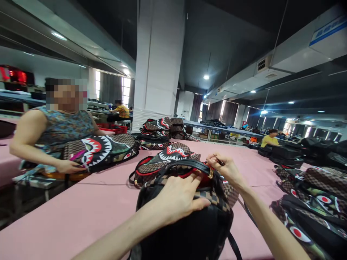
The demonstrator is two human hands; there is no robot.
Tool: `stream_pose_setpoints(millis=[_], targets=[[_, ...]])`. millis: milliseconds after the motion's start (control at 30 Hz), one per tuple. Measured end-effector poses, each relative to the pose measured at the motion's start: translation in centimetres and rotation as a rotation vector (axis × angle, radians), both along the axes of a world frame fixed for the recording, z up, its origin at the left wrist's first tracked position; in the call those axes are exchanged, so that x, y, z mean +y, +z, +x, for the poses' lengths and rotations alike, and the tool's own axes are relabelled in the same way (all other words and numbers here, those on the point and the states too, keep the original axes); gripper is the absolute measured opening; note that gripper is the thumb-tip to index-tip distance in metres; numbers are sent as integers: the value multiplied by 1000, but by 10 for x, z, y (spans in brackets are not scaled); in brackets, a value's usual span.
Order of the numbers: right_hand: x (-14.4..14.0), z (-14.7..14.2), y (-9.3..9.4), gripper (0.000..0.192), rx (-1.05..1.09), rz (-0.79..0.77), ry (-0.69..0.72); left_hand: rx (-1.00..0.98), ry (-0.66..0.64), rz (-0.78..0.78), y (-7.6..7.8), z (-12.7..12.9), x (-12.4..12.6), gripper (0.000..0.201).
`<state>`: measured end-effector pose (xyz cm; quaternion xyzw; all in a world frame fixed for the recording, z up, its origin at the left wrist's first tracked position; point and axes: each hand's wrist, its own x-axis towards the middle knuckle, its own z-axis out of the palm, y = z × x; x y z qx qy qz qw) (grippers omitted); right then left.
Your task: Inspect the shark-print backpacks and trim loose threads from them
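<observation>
A backpack with a black back panel and brown checkered trim stands upright in front of me, its top partly unzipped and a red lining showing. My left hand grips its upper edge, fingers dipping into the opening and thumb outside on the checkered trim. At the opening's right end, my right hand is closed in a pinch around a small dark brown piece, whose kind I cannot make out. A gold-coloured metal fitting is close to those fingers. Just beyond lies another checkered backpack with a red-and-white shark mouth.
The pink table runs away from me. On the left, a person handles a shark-mouth backpack. More backpacks are stacked by the white pillar. Several others are piled at the right.
</observation>
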<state>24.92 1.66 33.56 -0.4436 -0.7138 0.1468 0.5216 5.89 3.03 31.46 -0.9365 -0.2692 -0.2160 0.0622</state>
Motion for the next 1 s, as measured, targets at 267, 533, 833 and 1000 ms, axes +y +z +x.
stream_pose_setpoints(millis=[267, 533, 833, 1000], targets=[[16, -9, 31, 24, -318, -310, 157, -38, 10, 26, -12, -6, -5, 55], [27, -13, 33, 24, -430, -351, 212, -219, -165, 187, -19, -19, 2, 41], [26, -24, 35, 28, -503, -277, 255, -844, -77, -301, -18, -53, 63, 25], [29, -29, 18, 24, -438, -213, 116, -887, -112, -583, -19, -51, 66, 31]])
